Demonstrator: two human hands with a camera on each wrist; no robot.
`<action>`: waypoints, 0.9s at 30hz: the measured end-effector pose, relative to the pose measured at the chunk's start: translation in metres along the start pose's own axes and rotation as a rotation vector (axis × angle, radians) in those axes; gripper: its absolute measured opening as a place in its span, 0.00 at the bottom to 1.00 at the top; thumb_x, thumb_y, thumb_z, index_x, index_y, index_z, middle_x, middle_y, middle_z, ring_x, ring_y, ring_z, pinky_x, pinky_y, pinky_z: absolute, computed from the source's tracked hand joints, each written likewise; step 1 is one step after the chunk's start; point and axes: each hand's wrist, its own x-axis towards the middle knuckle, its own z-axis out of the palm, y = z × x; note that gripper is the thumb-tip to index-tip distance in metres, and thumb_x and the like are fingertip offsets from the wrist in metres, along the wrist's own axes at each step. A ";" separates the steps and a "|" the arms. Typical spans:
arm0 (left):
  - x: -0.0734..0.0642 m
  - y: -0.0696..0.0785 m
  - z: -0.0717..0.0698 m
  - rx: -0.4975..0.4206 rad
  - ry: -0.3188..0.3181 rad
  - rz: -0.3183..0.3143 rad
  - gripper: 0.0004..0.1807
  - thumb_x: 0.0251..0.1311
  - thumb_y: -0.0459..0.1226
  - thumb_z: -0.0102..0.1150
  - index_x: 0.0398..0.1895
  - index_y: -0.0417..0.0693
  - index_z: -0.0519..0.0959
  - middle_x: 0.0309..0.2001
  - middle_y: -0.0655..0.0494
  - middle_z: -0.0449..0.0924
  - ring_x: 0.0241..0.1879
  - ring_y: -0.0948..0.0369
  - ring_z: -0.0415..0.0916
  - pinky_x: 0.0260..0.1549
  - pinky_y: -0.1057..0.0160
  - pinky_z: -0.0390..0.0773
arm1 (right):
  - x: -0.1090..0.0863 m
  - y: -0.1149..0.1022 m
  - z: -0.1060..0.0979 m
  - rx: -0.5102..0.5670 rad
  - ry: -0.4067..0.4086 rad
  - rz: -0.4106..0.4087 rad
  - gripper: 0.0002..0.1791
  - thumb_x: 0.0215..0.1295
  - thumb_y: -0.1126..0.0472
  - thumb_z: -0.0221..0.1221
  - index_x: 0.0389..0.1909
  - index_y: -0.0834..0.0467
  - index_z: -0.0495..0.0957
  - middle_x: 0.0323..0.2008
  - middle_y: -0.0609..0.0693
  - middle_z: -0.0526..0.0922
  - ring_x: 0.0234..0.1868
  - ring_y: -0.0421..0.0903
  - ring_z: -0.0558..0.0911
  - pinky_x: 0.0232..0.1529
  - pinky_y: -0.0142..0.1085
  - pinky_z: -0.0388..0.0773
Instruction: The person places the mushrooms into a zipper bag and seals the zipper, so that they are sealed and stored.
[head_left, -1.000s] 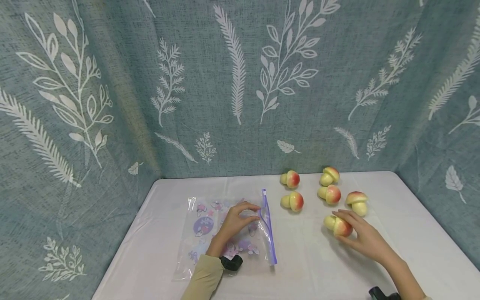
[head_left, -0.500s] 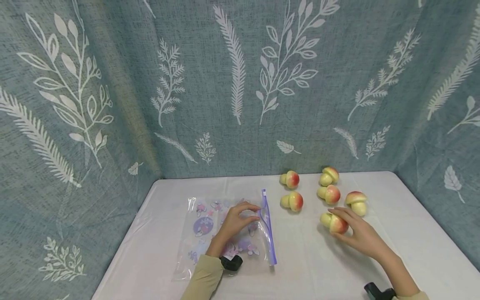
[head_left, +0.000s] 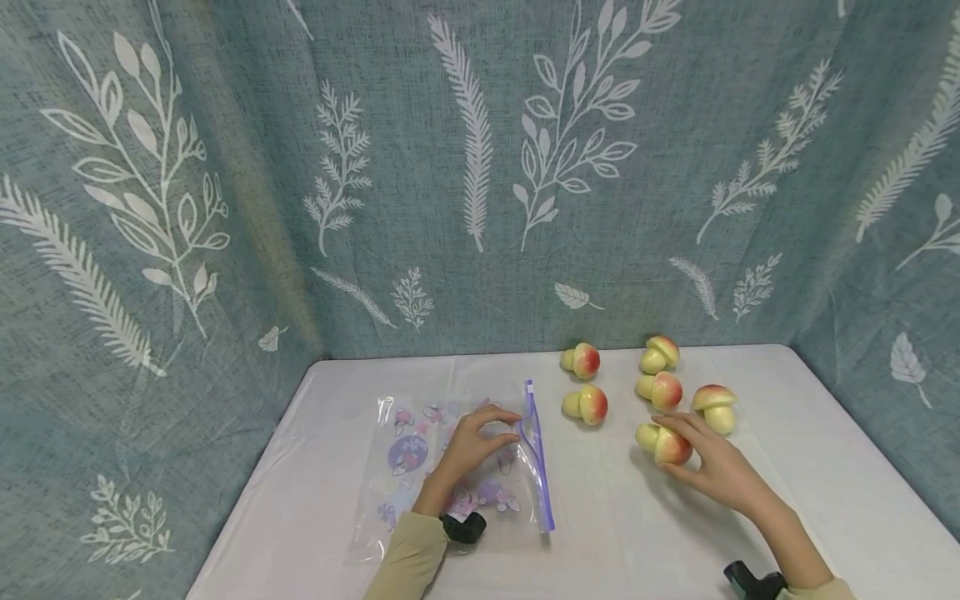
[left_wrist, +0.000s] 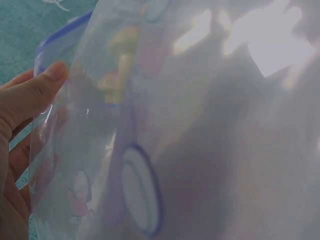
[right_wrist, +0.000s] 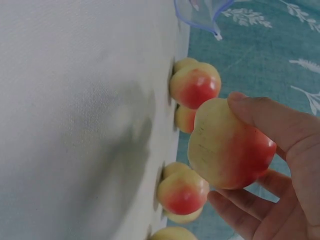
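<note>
My left hand (head_left: pixel 472 446) holds the mouth of a clear zip bag (head_left: pixel 405 500) with purple cartoon prints, lying flat at the left of the table. In the left wrist view the thumb (left_wrist: pixel 56 72) lies against the plastic near the blue zip edge (left_wrist: pixel 65 31), and the other fingers show partly behind the film. The bag's near layer bows up there. My right hand (head_left: pixel 720 467) grips a toy mushroom (head_left: pixel 671 446) by its red and yellow cap, thumb on one side and fingers on the other. The mushroom hangs above the table, its shadow below, its pale stem pointing left.
Several more toy mushrooms lie beyond the right hand: one at the back edge (head_left: pixel 581 360), another (head_left: pixel 587 405) nearer the bag, others (head_left: pixel 660 390) (head_left: pixel 715 407) to the right. A white cloth covers the table (head_left: pixel 285 467). A patterned green curtain (head_left: pixel 420 167) hangs behind.
My right hand has moved slightly left with the toy mushroom in its grip. The left hand and the bag have stayed in place.
</note>
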 end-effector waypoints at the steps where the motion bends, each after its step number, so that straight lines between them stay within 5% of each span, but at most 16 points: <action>1: 0.000 0.004 -0.001 0.000 -0.003 -0.001 0.15 0.45 0.30 0.68 0.40 0.37 0.81 0.39 0.47 0.83 0.42 0.55 0.79 0.53 0.61 0.73 | 0.001 0.000 0.000 -0.001 0.002 -0.004 0.36 0.45 0.59 0.71 0.59 0.53 0.70 0.55 0.50 0.73 0.54 0.50 0.73 0.45 0.49 0.76; 9: 0.002 0.027 -0.005 0.010 -0.022 0.025 0.14 0.46 0.28 0.67 0.39 0.33 0.80 0.38 0.43 0.83 0.40 0.51 0.79 0.50 0.63 0.75 | 0.004 -0.003 0.000 0.007 0.013 -0.018 0.35 0.45 0.59 0.71 0.59 0.53 0.71 0.55 0.53 0.73 0.55 0.52 0.72 0.47 0.50 0.74; 18: 0.001 0.018 -0.003 0.006 -0.023 -0.036 0.14 0.47 0.31 0.67 0.40 0.39 0.82 0.40 0.49 0.84 0.42 0.56 0.79 0.54 0.61 0.73 | 0.008 -0.003 0.002 0.002 0.001 -0.003 0.36 0.46 0.57 0.71 0.59 0.52 0.70 0.56 0.48 0.73 0.56 0.46 0.71 0.51 0.37 0.68; 27: 0.002 0.027 -0.004 0.017 -0.018 0.022 0.14 0.46 0.28 0.67 0.39 0.33 0.81 0.38 0.43 0.83 0.40 0.51 0.79 0.54 0.60 0.73 | 0.011 -0.005 0.004 0.014 -0.006 -0.004 0.34 0.46 0.57 0.71 0.58 0.52 0.71 0.56 0.49 0.73 0.57 0.48 0.70 0.52 0.38 0.67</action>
